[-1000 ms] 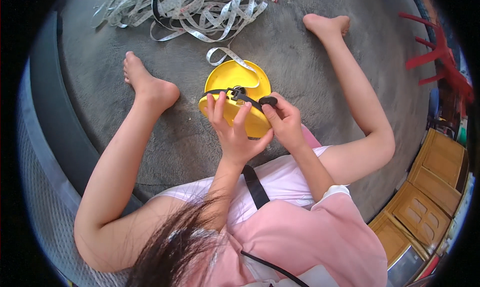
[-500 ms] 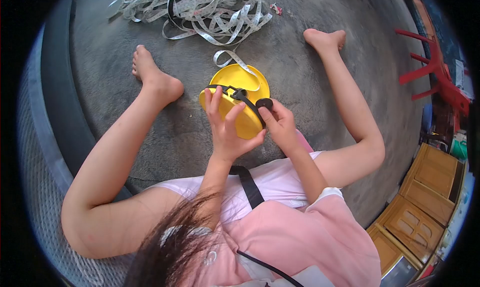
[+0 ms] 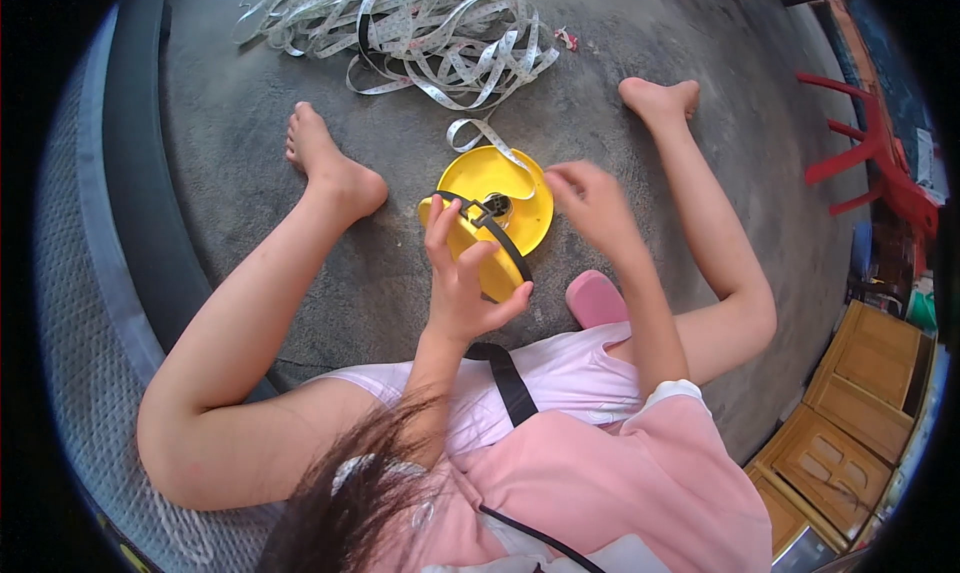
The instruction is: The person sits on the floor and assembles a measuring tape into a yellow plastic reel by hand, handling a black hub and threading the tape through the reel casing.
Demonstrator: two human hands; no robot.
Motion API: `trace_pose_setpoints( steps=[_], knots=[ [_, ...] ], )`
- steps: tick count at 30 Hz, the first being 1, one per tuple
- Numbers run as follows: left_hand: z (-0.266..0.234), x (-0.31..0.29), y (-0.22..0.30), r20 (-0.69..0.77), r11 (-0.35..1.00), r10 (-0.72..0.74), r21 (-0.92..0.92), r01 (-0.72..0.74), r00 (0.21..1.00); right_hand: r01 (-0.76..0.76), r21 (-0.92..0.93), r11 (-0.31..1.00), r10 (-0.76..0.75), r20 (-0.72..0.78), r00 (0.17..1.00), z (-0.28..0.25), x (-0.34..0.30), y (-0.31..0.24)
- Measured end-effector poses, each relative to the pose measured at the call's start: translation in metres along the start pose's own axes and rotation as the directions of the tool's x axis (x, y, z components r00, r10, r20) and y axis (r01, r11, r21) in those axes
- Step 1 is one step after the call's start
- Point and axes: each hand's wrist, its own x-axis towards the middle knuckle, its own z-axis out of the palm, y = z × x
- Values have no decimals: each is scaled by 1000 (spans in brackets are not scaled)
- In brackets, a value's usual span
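A yellow tape reel (image 3: 530, 223) with two round plates stands tilted between my legs. My left hand (image 3: 465, 288) is closed round the nearer plate, its fingers over the top and its thumb at the lower edge. A black strap with a buckle (image 3: 484, 216) crosses that plate's rim. At the right rim of the farther plate, my right hand (image 3: 597, 211) is raised with fingers pinched together, slightly blurred; what they hold, if anything, is hidden. White measuring tape (image 3: 490, 131) runs from the reel toward a large loose tangle of tape (image 3: 430, 38).
A pink slipper (image 3: 594, 298) lies by my right thigh. Red plastic chairs (image 3: 865, 148) and wooden cabinets (image 3: 860, 363) stand at the right. A quilted grey mat edge (image 3: 90, 263) borders the left. A small red-and-white scrap (image 3: 566, 39) lies beside the tangle.
My right hand has moved up and right. The black round knob that was at its fingers no longer shows. My left hand keeps its hold. The pink slipper shows more.
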Motion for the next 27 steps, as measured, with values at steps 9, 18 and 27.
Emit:
trace_pose_setpoints(
  steps=[9, 18, 27],
  knots=[
    [-13, -12, 30, -18, 968, -118, 223, 119, 993, -439, 606, 663, 267, 356, 895, 41, -12, -47],
    [-32, -17, 35, -5, 950, -140, 283, 135, 990, -491, 692, 529, 266, 414, 871, 20, -26, -19],
    [-39, -16, 33, 76, 952, -274, 163, 259, 959, -461, 814, 353, 339, 348, 874, 36, -50, -22]
  ],
)
